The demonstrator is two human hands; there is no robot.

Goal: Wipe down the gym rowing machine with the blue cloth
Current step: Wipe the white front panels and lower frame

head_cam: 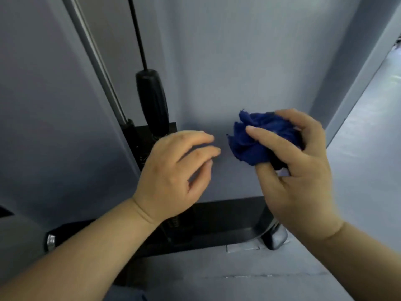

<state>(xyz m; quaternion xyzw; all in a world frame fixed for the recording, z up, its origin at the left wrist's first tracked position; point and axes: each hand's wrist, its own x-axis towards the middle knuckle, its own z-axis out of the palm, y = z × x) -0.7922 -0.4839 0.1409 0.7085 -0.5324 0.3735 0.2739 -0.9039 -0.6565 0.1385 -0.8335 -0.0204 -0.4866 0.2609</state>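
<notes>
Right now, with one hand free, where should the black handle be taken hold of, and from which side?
Probably take the black handle around its thick middle, coming from its right with the open left hand nearby. It stands nearly upright and rounded, so fingers can wrap across it; the metal rail crowds its left. The right hand grips the blue cloth.

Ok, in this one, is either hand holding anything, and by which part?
The right hand grips the blue cloth as a bunched wad, thumb across its near side, fingers wrapped behind. The left hand holds nothing.
</notes>
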